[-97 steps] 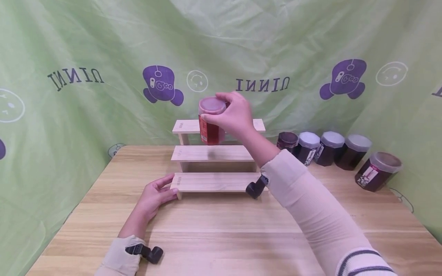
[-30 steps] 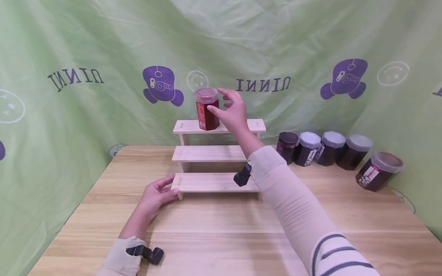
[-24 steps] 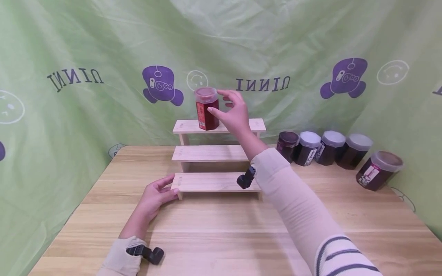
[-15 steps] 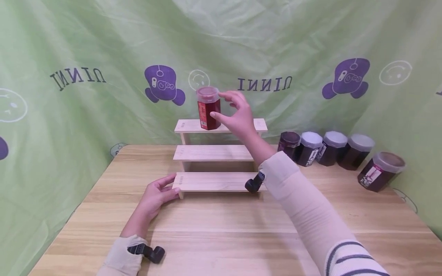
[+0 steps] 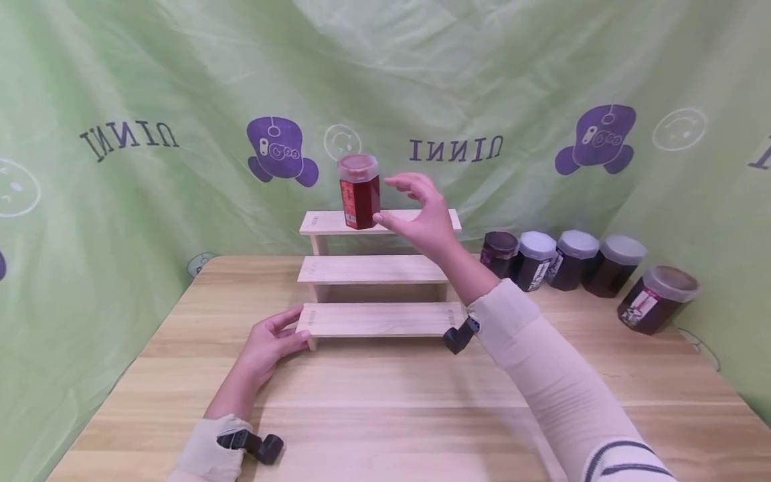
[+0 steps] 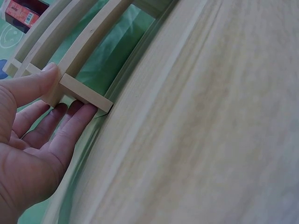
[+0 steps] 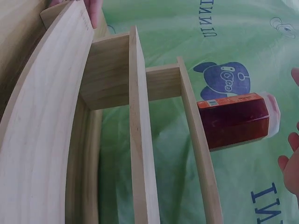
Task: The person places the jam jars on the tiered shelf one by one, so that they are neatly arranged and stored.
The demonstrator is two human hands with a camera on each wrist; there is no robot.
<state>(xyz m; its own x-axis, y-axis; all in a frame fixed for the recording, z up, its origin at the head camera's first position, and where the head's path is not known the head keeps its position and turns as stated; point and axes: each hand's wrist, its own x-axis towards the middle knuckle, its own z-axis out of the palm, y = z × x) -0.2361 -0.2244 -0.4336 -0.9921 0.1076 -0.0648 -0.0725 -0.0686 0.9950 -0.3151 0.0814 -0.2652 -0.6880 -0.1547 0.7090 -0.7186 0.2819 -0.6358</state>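
Observation:
A hexagonal jar of red contents (image 5: 360,194) with a translucent lid stands upright on the top tier of a three-step wooden display stand (image 5: 373,269). Just right of the jar is my right hand (image 5: 426,217), its thumb and fingers spread apart. The right wrist view shows a gap between the jar (image 7: 236,122) and the fingers (image 7: 293,163). My left hand (image 5: 268,345) holds the left end of the lowest step. In the left wrist view, the thumb lies on the step's edge and the other fingers reach behind the end support (image 6: 86,93).
Several dark jars with pale lids stand in a row (image 5: 578,261) on the table's right side, with another dark jar (image 5: 658,301) nearer the right edge. A green printed curtain (image 5: 199,73) hangs behind the wooden table (image 5: 373,415).
The right hand has lowered the red jar onto the top tier, let go of it and drawn back slightly to the right. The left hand has stayed at the stand.

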